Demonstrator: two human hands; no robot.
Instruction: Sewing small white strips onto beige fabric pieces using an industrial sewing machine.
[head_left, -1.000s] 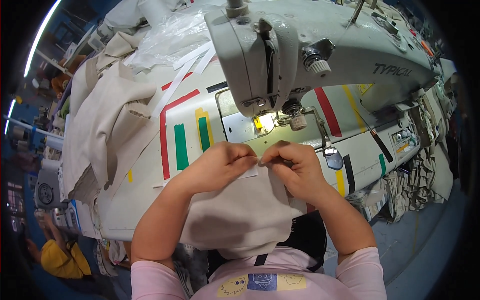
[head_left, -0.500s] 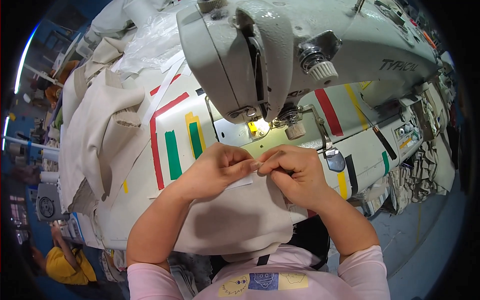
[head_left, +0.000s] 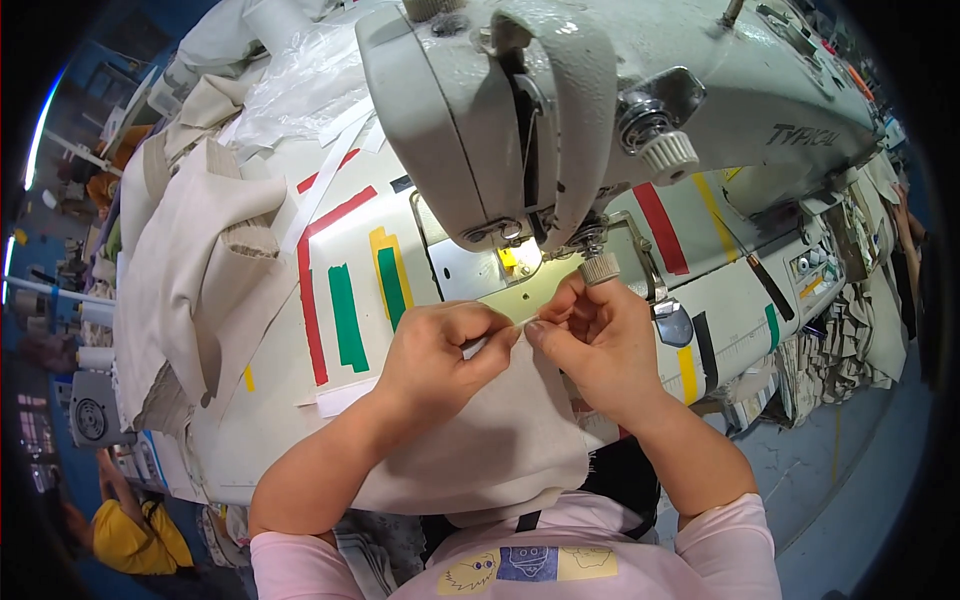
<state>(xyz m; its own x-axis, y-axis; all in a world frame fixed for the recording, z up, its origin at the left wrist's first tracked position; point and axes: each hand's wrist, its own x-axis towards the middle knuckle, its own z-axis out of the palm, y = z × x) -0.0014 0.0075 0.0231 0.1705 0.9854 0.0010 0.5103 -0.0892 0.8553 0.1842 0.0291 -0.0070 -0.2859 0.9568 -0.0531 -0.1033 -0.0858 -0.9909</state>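
A cream fabric panel [head_left: 480, 450] hangs over the table's front edge toward my lap. Its upper edge lies at my fingertips, just in front of the lit needle area of a sewing machine [head_left: 430, 120]. My left hand [head_left: 445, 345] is closed, thumb and forefinger pinching the fabric edge. Close beside it, my right hand [head_left: 605, 345] pinches the same edge, its fingertips almost meeting the left ones. A white strip [head_left: 345, 398] lies on the table by my left forearm, partly covered by it. My fingers hide most of the pinched edge.
Cream fabric pieces [head_left: 200, 260] lie heaped on the left, with clear plastic wrap [head_left: 310, 90] behind. Red tape [head_left: 312, 320] and green tape [head_left: 347, 320] mark the tabletop. Tweezers with a dark handle [head_left: 770, 285] rest on the right, near stacked fabric cuts [head_left: 820, 350].
My right fingers have lifted and spread slightly toward the machine. My left hand has shifted a little, and more of the white strip shows beside my left forearm.
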